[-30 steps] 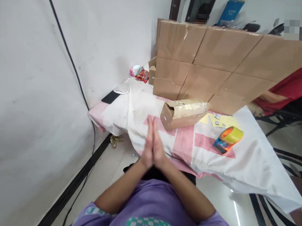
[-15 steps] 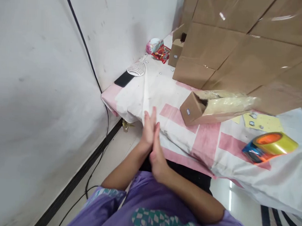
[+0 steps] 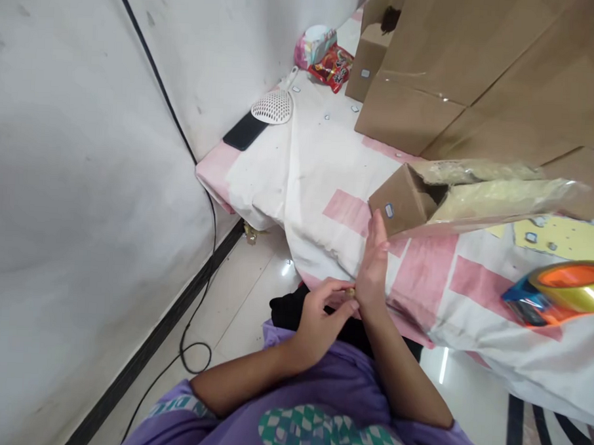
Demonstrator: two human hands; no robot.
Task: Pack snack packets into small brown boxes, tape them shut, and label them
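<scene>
My left hand [image 3: 321, 323] is pinched, its thumb and fingertips meeting at my right wrist. Between them shows a tiny yellowish thing [image 3: 350, 292], too small to name. My right hand [image 3: 374, 268] points up and away with its fingers straight and together, the palm turned towards my left hand. Its fingertips come close to an open cardboard box [image 3: 401, 204] with a small white label, which lies on the cloth-covered table [image 3: 314, 164]. Yellowish padded wrap [image 3: 509, 196] lines the box's open side.
Large cardboard boxes [image 3: 481, 73] stand at the back right. A tape roll [image 3: 570, 287] lies near the yellow sheet [image 3: 572, 238]. A white slotted scoop [image 3: 275, 107] partly covers a black phone [image 3: 244, 131]; a red packet [image 3: 333, 66] lies behind. A cable [image 3: 200, 349] runs along the wall and floor.
My palms, pressed together before, have come apart. The right hand has moved right, towards the box, and the left has bent into a pinch at the right wrist. The view has shifted slightly.
</scene>
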